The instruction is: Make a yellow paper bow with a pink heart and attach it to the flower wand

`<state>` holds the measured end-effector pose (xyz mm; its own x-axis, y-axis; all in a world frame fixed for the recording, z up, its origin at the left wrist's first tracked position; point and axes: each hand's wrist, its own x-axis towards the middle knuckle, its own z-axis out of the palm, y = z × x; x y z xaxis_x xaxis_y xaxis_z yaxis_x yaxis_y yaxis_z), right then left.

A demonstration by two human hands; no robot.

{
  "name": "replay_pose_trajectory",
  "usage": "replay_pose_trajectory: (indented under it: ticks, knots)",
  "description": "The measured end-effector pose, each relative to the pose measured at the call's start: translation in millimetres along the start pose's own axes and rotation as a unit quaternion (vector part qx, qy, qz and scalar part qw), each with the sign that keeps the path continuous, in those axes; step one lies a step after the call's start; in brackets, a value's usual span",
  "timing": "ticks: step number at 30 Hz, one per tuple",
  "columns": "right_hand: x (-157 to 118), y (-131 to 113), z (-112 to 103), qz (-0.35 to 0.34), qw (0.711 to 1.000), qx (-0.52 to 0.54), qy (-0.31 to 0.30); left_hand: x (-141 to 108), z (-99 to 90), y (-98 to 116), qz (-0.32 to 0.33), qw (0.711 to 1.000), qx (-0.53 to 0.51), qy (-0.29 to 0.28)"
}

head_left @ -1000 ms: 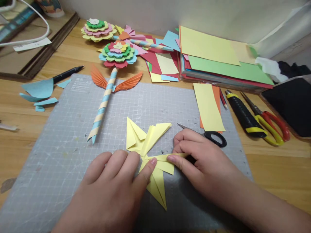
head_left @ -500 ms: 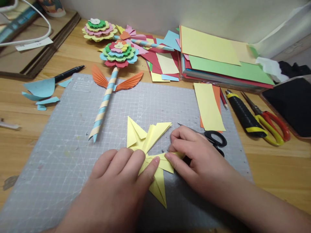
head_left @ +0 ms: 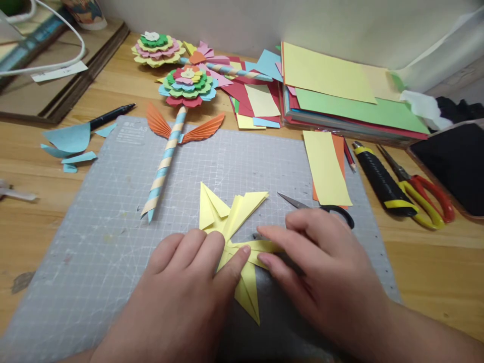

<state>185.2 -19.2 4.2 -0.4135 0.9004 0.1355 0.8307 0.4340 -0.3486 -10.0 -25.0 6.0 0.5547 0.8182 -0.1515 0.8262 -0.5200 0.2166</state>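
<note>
A folded yellow paper star (head_left: 248, 204) lies on the grey cutting mat (head_left: 124, 272), its points spread outward. My left hand (head_left: 189, 282) presses on its middle and left side, the fingers curled and the thumb flat on the paper; part of the star is hidden beneath it. At the star's right point is my right hand (head_left: 317, 262), with thumb and index finger apart on either side of the paper, the thumb touching its lower edge. Black-handled scissors (head_left: 293, 200) lie partly under my right hand.
A striped paper stick (head_left: 164, 161) with orange wings and a layered flower lies behind my left hand. Yellow strips (head_left: 327, 169), a utility knife (head_left: 381, 176) and red-yellow pliers (head_left: 425, 201) are at the right. Blue scraps (head_left: 70, 138) and a black pen (head_left: 112, 116) lie left.
My right hand has shifted slightly right and opened, its index finger now lifted away from the thumb. My left hand stays on the star. The view has moved slightly.
</note>
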Motion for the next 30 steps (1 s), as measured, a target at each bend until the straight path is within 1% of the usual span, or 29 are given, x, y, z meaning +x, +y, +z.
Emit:
replay_pose_trajectory:
  ticks: [2, 4, 5, 7, 11, 17, 19, 21, 25, 27, 30]
  knots:
    - [-7.5, -6.7, -3.9, -0.058, 0.997, -0.021, -0.041, -0.2, 0.1, -1.1, 0.002, 1.000, -0.014, 0.002]
    - [-15.2, -12.1, -3.3, -0.081, 0.994, -0.041, -0.058, -0.3, -0.1, -3.1, 0.008, 1.000, -0.030, 0.002]
    - [-18.9, -13.7, -1.3, -0.085, 0.993, -0.052, -0.067, -0.3, -0.3, -4.1, 0.016, 0.999, -0.037, 0.002]
    - [-24.9, -14.9, 4.3, -0.070, 0.990, -0.072, -0.098, -0.2, -0.7, -5.0, 0.027, 0.999, -0.041, 0.006]
    - [-28.4, -13.8, 11.8, -0.068, 0.986, -0.075, -0.130, -0.4, -1.0, -2.0, 0.006, 0.999, -0.034, 0.003]
    - [-17.9, -16.1, 5.2, -0.046, 0.986, -0.071, -0.143, 0.2, -1.3, 0.9, -0.006, 0.999, -0.041, -0.008]
    - [-15.8, -15.6, 1.9, -0.039, 0.986, -0.064, -0.149, 0.6, -1.8, 0.2, 0.006, 0.999, -0.039, -0.008]
    - [-16.2, -13.8, -0.9, -0.038, 0.985, -0.062, -0.153, 0.7, -2.4, -0.2, 0.013, 0.999, -0.031, -0.007]
    - [-20.8, -9.1, -5.7, -0.024, 0.983, -0.077, -0.163, -0.7, -2.2, -1.6, 0.005, 1.000, -0.014, -0.001]
    - [-22.1, -7.4, -8.5, -0.010, 0.983, -0.088, -0.159, -1.6, -0.7, -3.8, 0.025, 1.000, -0.017, 0.000]
    - [-22.6, -5.2, -13.7, 0.008, 0.986, -0.089, -0.141, -1.6, 2.5, -7.7, 0.057, 0.998, -0.016, 0.022]
